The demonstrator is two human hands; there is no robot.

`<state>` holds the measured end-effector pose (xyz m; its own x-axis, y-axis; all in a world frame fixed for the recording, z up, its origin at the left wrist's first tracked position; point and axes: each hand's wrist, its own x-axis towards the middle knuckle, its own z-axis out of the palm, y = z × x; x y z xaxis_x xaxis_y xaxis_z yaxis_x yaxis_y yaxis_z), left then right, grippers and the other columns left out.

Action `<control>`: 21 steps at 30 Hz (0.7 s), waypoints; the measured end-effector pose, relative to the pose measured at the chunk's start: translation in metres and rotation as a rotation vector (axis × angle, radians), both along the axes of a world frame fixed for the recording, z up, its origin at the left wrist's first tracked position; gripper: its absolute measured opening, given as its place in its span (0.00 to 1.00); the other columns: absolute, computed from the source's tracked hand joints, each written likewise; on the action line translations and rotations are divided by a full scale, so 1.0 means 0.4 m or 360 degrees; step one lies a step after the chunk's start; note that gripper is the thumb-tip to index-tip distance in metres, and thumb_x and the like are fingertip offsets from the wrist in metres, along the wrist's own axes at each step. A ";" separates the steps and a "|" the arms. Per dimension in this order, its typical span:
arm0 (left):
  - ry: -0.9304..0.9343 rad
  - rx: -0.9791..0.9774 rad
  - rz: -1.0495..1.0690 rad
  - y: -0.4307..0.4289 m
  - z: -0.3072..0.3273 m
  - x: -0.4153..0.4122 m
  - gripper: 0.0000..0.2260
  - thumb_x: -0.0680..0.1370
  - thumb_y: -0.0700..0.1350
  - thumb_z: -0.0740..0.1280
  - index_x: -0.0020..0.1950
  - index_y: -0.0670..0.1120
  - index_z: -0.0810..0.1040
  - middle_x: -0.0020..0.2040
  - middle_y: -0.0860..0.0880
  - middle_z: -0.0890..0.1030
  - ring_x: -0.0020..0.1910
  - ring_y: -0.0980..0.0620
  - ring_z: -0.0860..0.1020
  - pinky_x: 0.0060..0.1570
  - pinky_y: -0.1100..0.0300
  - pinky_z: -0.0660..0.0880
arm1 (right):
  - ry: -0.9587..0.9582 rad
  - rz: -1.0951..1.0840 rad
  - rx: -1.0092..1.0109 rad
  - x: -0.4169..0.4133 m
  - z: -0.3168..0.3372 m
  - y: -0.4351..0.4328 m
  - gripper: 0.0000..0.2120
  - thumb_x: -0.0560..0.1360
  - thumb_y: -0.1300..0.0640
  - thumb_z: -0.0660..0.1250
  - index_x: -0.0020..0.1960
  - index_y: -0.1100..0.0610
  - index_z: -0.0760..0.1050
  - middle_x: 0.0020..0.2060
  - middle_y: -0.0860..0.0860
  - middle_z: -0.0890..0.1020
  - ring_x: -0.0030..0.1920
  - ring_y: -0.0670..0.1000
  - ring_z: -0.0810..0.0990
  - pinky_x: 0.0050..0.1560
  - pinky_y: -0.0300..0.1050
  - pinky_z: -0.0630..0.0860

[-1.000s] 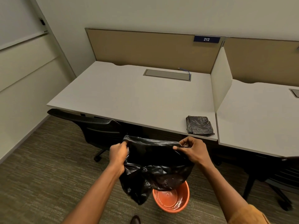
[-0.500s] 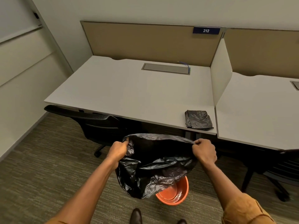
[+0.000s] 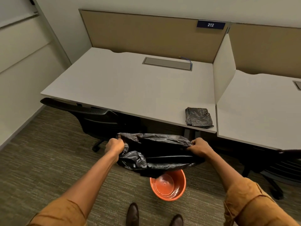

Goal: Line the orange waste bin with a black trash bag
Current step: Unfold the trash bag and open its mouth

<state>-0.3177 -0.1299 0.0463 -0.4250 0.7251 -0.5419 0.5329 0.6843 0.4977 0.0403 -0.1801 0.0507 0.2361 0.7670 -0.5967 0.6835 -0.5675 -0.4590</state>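
Black bag (image 3: 156, 154): stretched wide by its mouth, hanging above the orange bin (image 3: 167, 185) on the carpet, not yet inside.
Left hand (image 3: 114, 146): fisted tight on the rim's left side.
Right hand (image 3: 199, 146): clenched on the right side.
Risk: thin film may slip or tear if pulled harder; the light bin could tip.
Room: grey desk (image 3: 130, 88) with folded spare bags (image 3: 198, 117), black chair (image 3: 97, 116), striped carpet.

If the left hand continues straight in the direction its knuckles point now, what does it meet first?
Probably the black office chair pushed under the desk. The left hand, gripping the trash bag, points forward toward it. Depth is unclear, so it might pass just beside the chair.
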 end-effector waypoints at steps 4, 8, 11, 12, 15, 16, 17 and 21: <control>0.0055 -0.0009 -0.0047 -0.007 -0.011 -0.026 0.16 0.87 0.44 0.60 0.67 0.35 0.79 0.67 0.34 0.82 0.63 0.33 0.81 0.59 0.47 0.78 | -0.0318 0.0371 -0.0194 0.046 -0.030 0.013 0.16 0.75 0.50 0.70 0.61 0.52 0.83 0.53 0.53 0.86 0.52 0.54 0.85 0.57 0.55 0.84; 0.0001 0.0214 0.0186 0.010 0.007 -0.022 0.16 0.86 0.43 0.60 0.65 0.34 0.81 0.65 0.33 0.83 0.64 0.32 0.82 0.63 0.44 0.79 | -0.0172 -0.0213 0.0216 0.030 -0.007 0.018 0.08 0.78 0.58 0.67 0.44 0.49 0.83 0.46 0.54 0.85 0.48 0.57 0.84 0.52 0.51 0.80; -0.0040 0.0524 0.0394 0.022 0.025 -0.010 0.18 0.88 0.46 0.59 0.59 0.33 0.84 0.60 0.32 0.86 0.60 0.32 0.84 0.57 0.46 0.79 | -0.0184 -0.0785 0.0545 0.013 0.014 0.018 0.09 0.79 0.61 0.65 0.51 0.53 0.84 0.47 0.57 0.83 0.52 0.62 0.82 0.51 0.50 0.72; -0.0070 0.0561 0.0411 0.021 0.022 -0.006 0.19 0.89 0.47 0.59 0.56 0.35 0.84 0.56 0.33 0.87 0.55 0.32 0.85 0.53 0.47 0.81 | -0.0164 -0.0853 0.0560 0.007 0.017 0.016 0.09 0.79 0.63 0.64 0.51 0.55 0.83 0.46 0.58 0.83 0.52 0.62 0.81 0.50 0.51 0.72; -0.0146 0.0468 0.0426 0.007 -0.024 -0.011 0.20 0.88 0.50 0.60 0.52 0.36 0.84 0.49 0.35 0.88 0.45 0.34 0.87 0.43 0.45 0.85 | -0.0079 -0.0840 0.0436 0.000 -0.001 -0.005 0.10 0.79 0.64 0.63 0.43 0.55 0.80 0.46 0.59 0.84 0.51 0.62 0.80 0.49 0.51 0.72; -0.0151 0.0415 0.0444 0.004 -0.048 -0.021 0.21 0.88 0.50 0.61 0.52 0.35 0.84 0.48 0.34 0.88 0.45 0.33 0.87 0.44 0.42 0.86 | -0.0076 -0.0850 0.0386 0.003 -0.010 -0.014 0.10 0.79 0.62 0.63 0.43 0.54 0.81 0.48 0.60 0.85 0.50 0.62 0.80 0.49 0.51 0.72; -0.0148 0.0358 0.0470 0.000 -0.068 -0.031 0.21 0.87 0.50 0.63 0.51 0.34 0.85 0.49 0.33 0.88 0.45 0.33 0.88 0.47 0.39 0.86 | -0.0082 -0.0874 0.0338 0.007 -0.020 -0.027 0.10 0.80 0.61 0.63 0.44 0.55 0.82 0.49 0.61 0.85 0.50 0.62 0.80 0.49 0.50 0.73; -0.0338 0.0253 0.0627 -0.031 -0.117 -0.040 0.13 0.86 0.45 0.66 0.55 0.36 0.85 0.50 0.39 0.86 0.44 0.37 0.85 0.35 0.45 0.87 | -0.0089 -0.1015 0.0231 0.032 -0.066 -0.073 0.10 0.79 0.59 0.66 0.45 0.59 0.85 0.49 0.62 0.85 0.48 0.63 0.81 0.49 0.50 0.73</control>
<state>-0.3339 -0.1425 -0.0005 -0.5761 0.6118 -0.5420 0.1229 0.7204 0.6826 0.0533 -0.2092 0.0244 0.6990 0.5378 -0.4713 0.2582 -0.8045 -0.5349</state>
